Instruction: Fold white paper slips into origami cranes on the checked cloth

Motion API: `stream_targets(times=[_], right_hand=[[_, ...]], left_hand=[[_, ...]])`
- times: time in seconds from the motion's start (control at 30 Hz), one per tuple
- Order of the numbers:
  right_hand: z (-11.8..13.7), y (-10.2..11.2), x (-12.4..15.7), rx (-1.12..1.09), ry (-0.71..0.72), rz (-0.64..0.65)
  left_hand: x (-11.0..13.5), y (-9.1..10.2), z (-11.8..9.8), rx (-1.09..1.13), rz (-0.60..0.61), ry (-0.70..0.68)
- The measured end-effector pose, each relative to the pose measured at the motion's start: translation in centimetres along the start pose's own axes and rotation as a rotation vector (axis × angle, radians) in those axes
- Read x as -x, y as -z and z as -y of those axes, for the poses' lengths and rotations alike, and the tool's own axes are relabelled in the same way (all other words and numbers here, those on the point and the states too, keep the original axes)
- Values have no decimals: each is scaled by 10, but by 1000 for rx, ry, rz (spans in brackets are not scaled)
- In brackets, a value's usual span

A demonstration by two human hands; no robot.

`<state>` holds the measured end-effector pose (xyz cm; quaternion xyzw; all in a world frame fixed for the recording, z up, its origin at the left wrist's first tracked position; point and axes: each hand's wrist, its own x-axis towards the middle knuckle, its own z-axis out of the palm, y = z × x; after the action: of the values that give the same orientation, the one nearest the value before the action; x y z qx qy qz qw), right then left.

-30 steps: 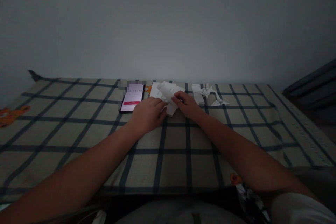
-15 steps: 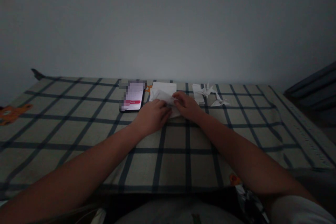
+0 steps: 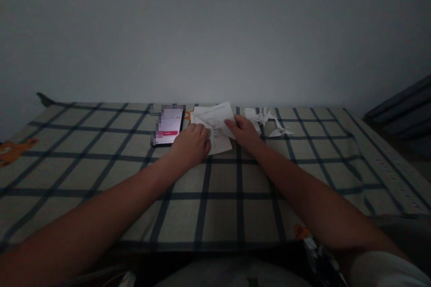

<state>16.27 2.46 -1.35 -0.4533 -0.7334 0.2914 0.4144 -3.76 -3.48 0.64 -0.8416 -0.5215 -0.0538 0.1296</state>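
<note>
The room is dim. A white sheet of paper (image 3: 215, 121) lies partly folded on the checked cloth (image 3: 101, 161), near the wall. My left hand (image 3: 190, 143) rests with curled fingers on the paper's lower left part and presses it down. My right hand (image 3: 244, 131) pinches the paper's right edge and holds a flap raised off the cloth. More white paper seems to lie under the sheet.
A lit phone (image 3: 167, 125) lies just left of the paper. Small folded paper figures (image 3: 269, 121) and another white slip sit to the right. An orange print (image 3: 11, 150) marks the cloth's left edge. A dark object (image 3: 400, 112) stands at the right.
The paper was bunched between both hands; now it is spread wider, with a flap lifted by my right hand. My left hand has shifted slightly left and down.
</note>
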Motion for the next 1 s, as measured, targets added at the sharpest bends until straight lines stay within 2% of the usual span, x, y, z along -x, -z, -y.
stream_targets(times=[0.1, 0.33, 0.5, 0.7, 0.83, 1.0], right_hand=[[-7, 1, -3, -120, -46, -37], [-3, 0, -1, -135, 4, -25], [-2, 2, 0, -119, -58, -134], [-2, 7, -4, -176, -160, -200], [1, 10, -7, -179, -160, -276], [1, 11, -9, -180, -150, -292]], left_hand=[[-10, 3, 3, -21, 34, 27], [-14, -12, 7, -28, -116, 124], [-13, -16, 6, -6, -45, 167], [-15, -20, 5, 16, 3, 190], [-14, -18, 4, 44, 24, 201], [-14, -15, 2, 32, 36, 208]])
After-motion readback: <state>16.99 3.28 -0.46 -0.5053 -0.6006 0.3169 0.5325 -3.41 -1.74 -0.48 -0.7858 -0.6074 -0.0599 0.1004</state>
